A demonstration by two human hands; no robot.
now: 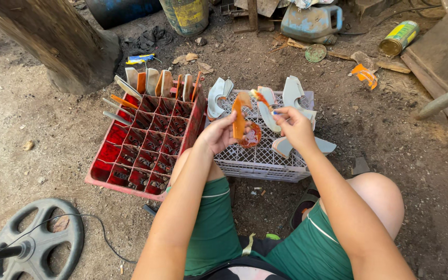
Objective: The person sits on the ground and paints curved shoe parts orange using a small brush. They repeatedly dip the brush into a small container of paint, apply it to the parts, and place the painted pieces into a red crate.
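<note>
Green shorts [211, 233] and two bare knees are filling the bottom edge, with the person sitting over dirt ground [37, 124].

Just past the knees a white mesh crate [255, 161] is lying upside down as a work surface. Pale curved pieces [292, 93] are resting on it — some flat, some leaning — and a small round dish [251, 137] of orange-red liquid is sitting near its middle. Beside it on the left a red divided crate [141, 150] is tilting slightly; its far row is holding upright pale and orange pieces [156, 83], while the nearer cells are showing only dark bits too small to make out.

A tree trunk [63, 41] is being cut off at the top left, and a dark wheel [37, 241] at the lower left edge. Drums, a blue jug [312, 22] and a tin can [399, 37] are lying along the top, partly out of frame.

The left hand [219, 134] is gripping an orange curved piece [239, 116] upright, directly above the dish. The right hand [292, 124] is pinching a thin brush [262, 98] — its orange tip is pointing at the piece's upper end, though contact is hard to judge.
</note>
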